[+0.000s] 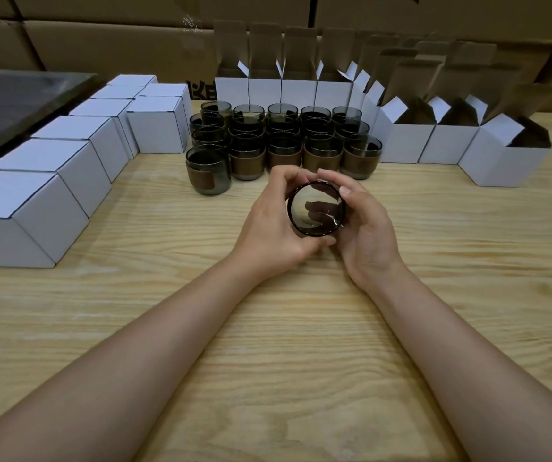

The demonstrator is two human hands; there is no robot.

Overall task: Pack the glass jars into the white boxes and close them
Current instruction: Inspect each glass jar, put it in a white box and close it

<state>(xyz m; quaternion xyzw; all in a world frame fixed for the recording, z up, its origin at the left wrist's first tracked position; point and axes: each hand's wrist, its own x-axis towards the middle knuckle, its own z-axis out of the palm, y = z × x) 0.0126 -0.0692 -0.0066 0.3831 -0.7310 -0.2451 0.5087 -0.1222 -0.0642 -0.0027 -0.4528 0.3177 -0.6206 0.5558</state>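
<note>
Jar (pixel 316 208) of dark, smoky glass is lying tipped over, one round end facing the camera, just above the middle of the wooden table (pixel 268 361). The left hand (pixel 274 225) and right hand (pixel 364 228) are both curling around it. More jars (pixel 281 145) with brown bands are standing at 12 o'clock. Open white boxes (pixel 447 141) are standing at 2 o'clock, too dark inside to tell. Shut white boxes (pixel 51 168) are sitting at 10 o'clock.

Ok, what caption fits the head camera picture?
Left hand and right hand hold a glass jar at the wooden table, closed white boxes left, open boxes right.
</note>
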